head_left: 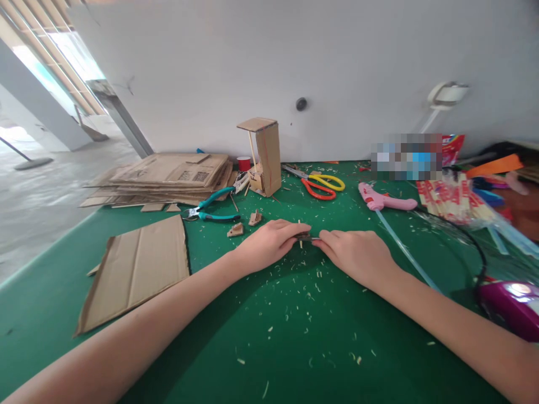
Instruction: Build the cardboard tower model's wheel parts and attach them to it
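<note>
My left hand (275, 240) is closed in a pinch on a small dark-edged cardboard piece (303, 236). A short pale wooden stick (300, 243) crosses that piece, its ends showing above and below. My right hand (356, 252) faces it, thumb and fingers pinched on a thin greyish object (314, 239) that meets the cardboard; its kind is too small to make out. Two small cardboard scraps, one a notched piece (236, 229) and the other a folded piece (255, 217), lie left of my left hand.
Behind stands a cardboard model (269, 160). Teal-handled pliers (217, 206), scissors (322, 185) and a pink glue gun (385, 201) surround my hands. Stacked cardboard (168, 174) and a loose sheet (138, 266) lie left, glue sticks (446, 196) right. Shavings litter the green tabletop (286, 359).
</note>
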`<state>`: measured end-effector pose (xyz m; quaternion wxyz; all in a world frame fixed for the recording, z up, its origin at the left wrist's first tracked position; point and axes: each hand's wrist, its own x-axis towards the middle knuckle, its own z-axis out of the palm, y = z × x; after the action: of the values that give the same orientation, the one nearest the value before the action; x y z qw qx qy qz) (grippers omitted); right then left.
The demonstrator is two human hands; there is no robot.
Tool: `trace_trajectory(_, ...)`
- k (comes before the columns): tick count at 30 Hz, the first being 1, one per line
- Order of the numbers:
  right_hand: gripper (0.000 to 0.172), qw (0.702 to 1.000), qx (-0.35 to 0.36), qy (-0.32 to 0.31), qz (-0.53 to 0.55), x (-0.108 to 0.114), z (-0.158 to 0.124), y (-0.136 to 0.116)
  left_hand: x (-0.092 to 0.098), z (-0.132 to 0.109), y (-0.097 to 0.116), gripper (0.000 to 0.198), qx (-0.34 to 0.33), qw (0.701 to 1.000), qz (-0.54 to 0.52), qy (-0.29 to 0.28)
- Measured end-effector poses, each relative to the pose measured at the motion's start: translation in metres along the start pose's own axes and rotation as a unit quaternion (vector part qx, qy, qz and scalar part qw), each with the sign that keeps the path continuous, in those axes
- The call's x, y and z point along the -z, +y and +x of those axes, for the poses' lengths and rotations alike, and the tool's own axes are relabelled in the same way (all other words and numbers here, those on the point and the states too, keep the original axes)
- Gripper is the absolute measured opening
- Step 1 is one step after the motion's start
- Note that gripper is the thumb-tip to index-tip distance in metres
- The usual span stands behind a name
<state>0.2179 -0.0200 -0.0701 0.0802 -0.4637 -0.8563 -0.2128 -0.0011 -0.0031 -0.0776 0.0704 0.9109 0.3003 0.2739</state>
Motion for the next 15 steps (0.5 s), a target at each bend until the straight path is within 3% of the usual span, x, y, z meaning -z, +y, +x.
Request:
trace_trajectory(5,0.037,0.998,0.048,-0.032,-0.001,0.0050,0.0016,0.0029,-0.0017,0.0011,-0.0025,0.029,-0.018,1.000,-0.005,-0.001)
trace_trajectory(11,0.039,1.000,-0.013,0.012,-0.012,0.0029,-0.0043,-0.0030,-0.0019,0.0004,-0.0010,0.033,-0.027,1.000,0.006,0.000)
trace_trajectory(15,0.037,1.000,0.002,-0.013,-0.015,0.0044,-0.0021,-0.0024,-0.0008,-0.0005,0.0008,0.033,-0.025,1.000,0.013,0.002)
